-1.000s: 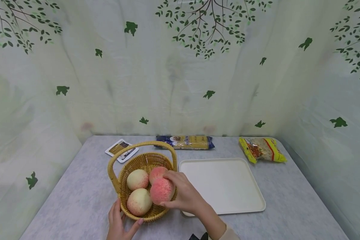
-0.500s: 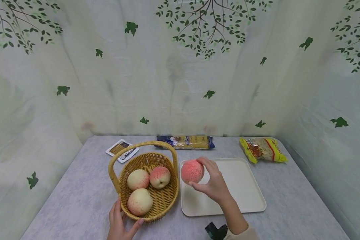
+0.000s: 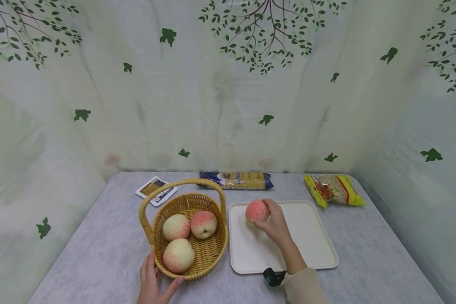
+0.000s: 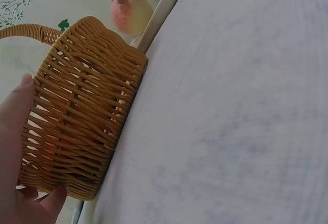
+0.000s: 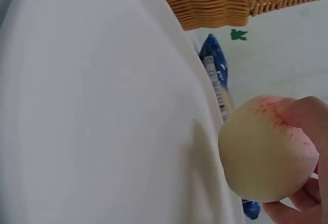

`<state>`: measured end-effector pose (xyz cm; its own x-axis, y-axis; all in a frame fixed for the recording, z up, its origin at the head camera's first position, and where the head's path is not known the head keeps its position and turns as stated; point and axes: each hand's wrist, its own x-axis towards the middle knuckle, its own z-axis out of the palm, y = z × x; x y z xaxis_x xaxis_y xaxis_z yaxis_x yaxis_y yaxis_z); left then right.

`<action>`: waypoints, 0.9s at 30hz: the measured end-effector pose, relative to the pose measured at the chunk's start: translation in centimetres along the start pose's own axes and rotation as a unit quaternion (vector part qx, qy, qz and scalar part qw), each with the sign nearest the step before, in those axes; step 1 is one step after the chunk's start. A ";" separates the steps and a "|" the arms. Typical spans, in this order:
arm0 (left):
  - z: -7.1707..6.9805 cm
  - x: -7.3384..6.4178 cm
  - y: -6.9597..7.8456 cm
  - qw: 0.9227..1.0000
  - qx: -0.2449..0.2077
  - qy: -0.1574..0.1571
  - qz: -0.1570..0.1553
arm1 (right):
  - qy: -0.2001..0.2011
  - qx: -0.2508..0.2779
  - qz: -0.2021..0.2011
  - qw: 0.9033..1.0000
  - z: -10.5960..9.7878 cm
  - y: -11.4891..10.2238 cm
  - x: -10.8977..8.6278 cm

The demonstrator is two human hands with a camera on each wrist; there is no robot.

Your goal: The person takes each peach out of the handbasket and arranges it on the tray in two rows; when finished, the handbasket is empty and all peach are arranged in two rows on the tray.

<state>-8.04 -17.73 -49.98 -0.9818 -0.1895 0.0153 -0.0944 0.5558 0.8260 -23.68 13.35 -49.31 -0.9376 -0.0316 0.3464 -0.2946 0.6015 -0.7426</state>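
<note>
A peach is grasped by the right hand, between thumb and fingers, at the tray's ten o'clock; whether contact is made cannot be told. The basket, at the tray's nine, is gripped by the left hand. Placing seems in hand; gentle lowering, then release, would be called for.

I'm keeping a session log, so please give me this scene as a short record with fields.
Right grip: pinches a peach over the white tray; contact with it unclear
Left grip: on the near left side of the wicker basket
In basket: three peaches
Back of table: blue-and-gold packet, yellow bag at right
</note>
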 end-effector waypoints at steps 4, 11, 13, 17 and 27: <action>0.0 0.0 0.0 1.000 -0.004 -0.008 -0.010 | 0.001 -0.018 0.007 1.000 0.8 1.3 0.0; -0.1 0.1 0.1 1.000 -0.008 -0.013 -0.015 | -0.021 0.012 -0.004 1.000 1.3 2.0 0.0; -0.1 0.1 0.1 1.000 -0.008 -0.011 -0.012 | -0.029 0.017 0.005 0.999 1.3 2.0 -0.1; 0.0 0.0 0.0 1.000 -0.007 -0.010 -0.008 | -0.032 0.018 0.014 0.999 0.9 1.7 -0.2; 0.0 0.0 0.2 1.000 -0.003 -0.010 -0.009 | 0.058 0.076 -0.111 0.989 -1.0 -3.6 -2.1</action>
<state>-8.03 -17.67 -49.82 -0.9832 -0.1824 -0.0107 -0.1107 0.5481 0.8290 -20.48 12.05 -46.75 -0.8217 -0.0512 0.5676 -0.5232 0.4624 -0.7158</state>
